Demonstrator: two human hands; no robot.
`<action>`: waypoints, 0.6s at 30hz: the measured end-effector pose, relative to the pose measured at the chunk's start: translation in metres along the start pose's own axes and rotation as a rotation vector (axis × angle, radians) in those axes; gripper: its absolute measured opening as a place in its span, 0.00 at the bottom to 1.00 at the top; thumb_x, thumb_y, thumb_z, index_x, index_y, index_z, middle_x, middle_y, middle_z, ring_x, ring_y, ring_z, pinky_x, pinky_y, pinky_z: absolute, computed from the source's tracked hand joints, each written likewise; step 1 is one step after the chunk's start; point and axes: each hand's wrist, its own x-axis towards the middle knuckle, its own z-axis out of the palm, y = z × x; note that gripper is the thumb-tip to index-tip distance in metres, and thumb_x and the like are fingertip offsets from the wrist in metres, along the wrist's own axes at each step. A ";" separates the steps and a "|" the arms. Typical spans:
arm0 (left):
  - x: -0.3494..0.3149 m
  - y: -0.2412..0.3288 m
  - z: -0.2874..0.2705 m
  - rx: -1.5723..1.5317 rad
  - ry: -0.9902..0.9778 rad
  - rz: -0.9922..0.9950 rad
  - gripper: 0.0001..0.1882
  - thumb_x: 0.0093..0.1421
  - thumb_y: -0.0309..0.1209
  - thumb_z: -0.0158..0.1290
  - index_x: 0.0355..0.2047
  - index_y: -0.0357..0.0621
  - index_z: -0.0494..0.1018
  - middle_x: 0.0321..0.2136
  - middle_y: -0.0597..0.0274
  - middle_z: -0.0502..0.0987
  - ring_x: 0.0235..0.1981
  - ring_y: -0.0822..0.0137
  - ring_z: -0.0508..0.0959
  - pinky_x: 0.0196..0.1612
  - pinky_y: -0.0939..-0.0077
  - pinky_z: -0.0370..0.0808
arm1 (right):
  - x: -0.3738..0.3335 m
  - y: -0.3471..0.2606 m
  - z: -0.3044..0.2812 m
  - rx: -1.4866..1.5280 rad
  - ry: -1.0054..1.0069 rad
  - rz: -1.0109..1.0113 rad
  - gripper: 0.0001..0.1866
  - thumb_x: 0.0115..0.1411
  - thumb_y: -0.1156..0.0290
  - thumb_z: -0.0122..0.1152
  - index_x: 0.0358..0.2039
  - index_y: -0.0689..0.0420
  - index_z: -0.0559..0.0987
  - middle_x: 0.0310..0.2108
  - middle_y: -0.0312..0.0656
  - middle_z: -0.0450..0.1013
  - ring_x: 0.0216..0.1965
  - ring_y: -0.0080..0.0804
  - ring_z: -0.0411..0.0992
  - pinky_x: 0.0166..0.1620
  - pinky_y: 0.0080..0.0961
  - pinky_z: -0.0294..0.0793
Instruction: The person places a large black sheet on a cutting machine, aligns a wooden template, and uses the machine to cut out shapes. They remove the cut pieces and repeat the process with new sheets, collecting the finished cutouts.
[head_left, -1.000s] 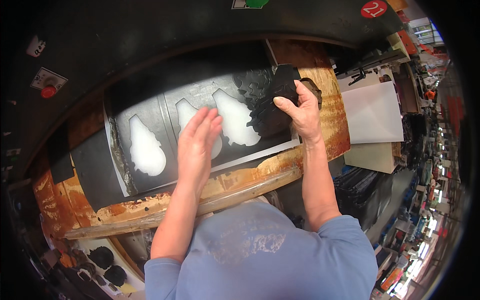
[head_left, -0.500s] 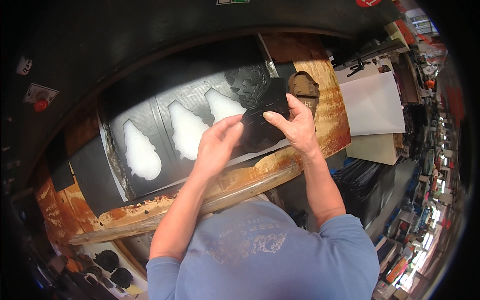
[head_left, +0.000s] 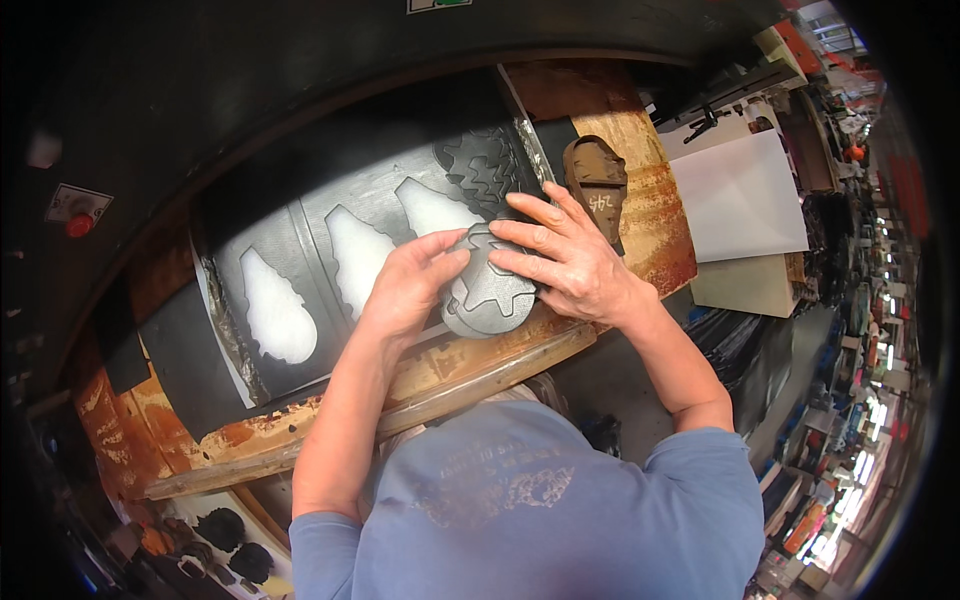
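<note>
Between my two hands is a small stack of black shoe-sole pieces [head_left: 490, 290], wavy-edged, with a grooved pattern on the face toward me. My left hand [head_left: 405, 285] pinches their left edge between thumb and fingers. My right hand [head_left: 580, 255] lies across their upper right part, fingers over the face; its thumb is hidden. Below them, a black sheet [head_left: 315, 300] has several sole-shaped cutouts showing white [head_left: 275, 310]. More patterned black soles [head_left: 480, 165] lie at the sheet's far right. A brown sole-shaped cutting die [head_left: 598, 185] rests beyond my right hand.
The worn wooden bench has a rounded front rail [head_left: 430, 405]. A dark machine beam [head_left: 300, 60] spans the far side, with a red button [head_left: 80, 225] at left. White sheets [head_left: 735, 200] stand at right. Dark cut pieces [head_left: 220, 530] lie below left.
The sole pieces have come lower and nearer and turned, so their grooved face catches the light. My right hand has shifted from gripping their right end to lying over them.
</note>
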 end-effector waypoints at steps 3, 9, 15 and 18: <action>0.002 0.009 0.004 -0.102 0.019 0.008 0.18 0.75 0.32 0.56 0.59 0.34 0.77 0.53 0.55 0.84 0.52 0.67 0.83 0.59 0.69 0.81 | 0.006 0.008 0.008 0.030 0.193 -0.010 0.29 0.42 0.84 0.67 0.50 0.59 0.86 0.51 0.47 0.83 0.53 0.50 0.81 0.59 0.47 0.78; 0.000 0.021 0.010 -0.323 0.307 0.043 0.24 0.77 0.36 0.53 0.60 0.24 0.67 0.60 0.34 0.74 0.64 0.45 0.76 0.70 0.54 0.75 | 0.026 0.041 0.006 -0.224 0.412 0.338 0.14 0.61 0.80 0.66 0.48 0.67 0.83 0.40 0.52 0.81 0.39 0.49 0.82 0.43 0.40 0.84; 0.021 0.020 0.019 -0.379 0.325 0.076 0.18 0.76 0.33 0.54 0.54 0.27 0.70 0.60 0.32 0.73 0.64 0.44 0.76 0.70 0.53 0.75 | 0.054 0.059 0.058 -0.121 0.318 0.462 0.17 0.61 0.73 0.68 0.50 0.65 0.83 0.42 0.53 0.78 0.45 0.54 0.77 0.51 0.45 0.80; 0.029 0.019 0.026 -0.352 0.341 0.082 0.18 0.75 0.33 0.54 0.55 0.28 0.70 0.59 0.35 0.74 0.63 0.45 0.76 0.70 0.53 0.74 | 0.055 0.058 0.074 -0.147 0.305 0.490 0.18 0.62 0.71 0.70 0.50 0.65 0.83 0.44 0.51 0.76 0.45 0.53 0.75 0.50 0.42 0.80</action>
